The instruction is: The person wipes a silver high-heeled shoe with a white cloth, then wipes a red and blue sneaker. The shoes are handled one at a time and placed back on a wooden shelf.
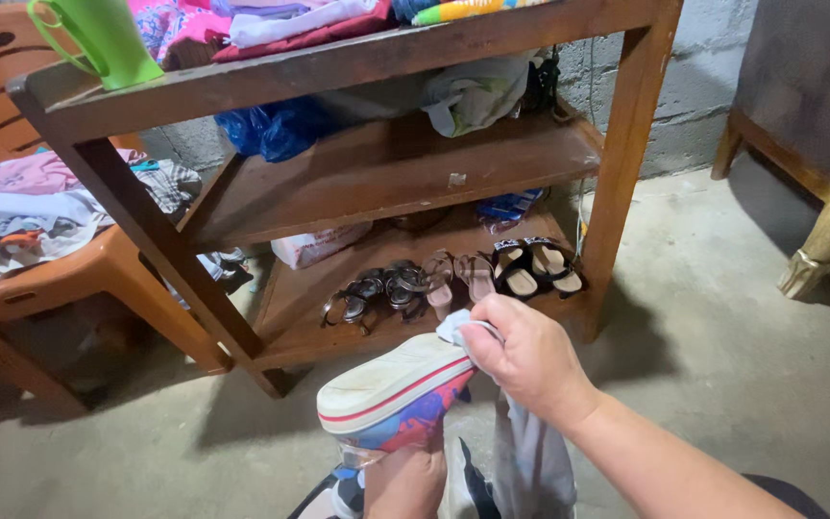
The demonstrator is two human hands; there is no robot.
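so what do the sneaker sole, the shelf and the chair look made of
Sneaker sole: looks like off-white rubber, matte and scuffed, with a red stripe along its edge.
Shelf: brown wood, worn, with visible grain.
Chair: probably moulded plastic, orange-brown with a smooth slight sheen.

Sandals [453,279] line the wooden shelf's [386,168] bottom board.

I see my right hand [528,358] pressing a pale grey cloth [530,452] against the white rubber sole of a multicoloured sneaker [391,394], which my left hand [405,482] grips from below, before a brown wooden shelf [386,178] holding sandals [453,277].
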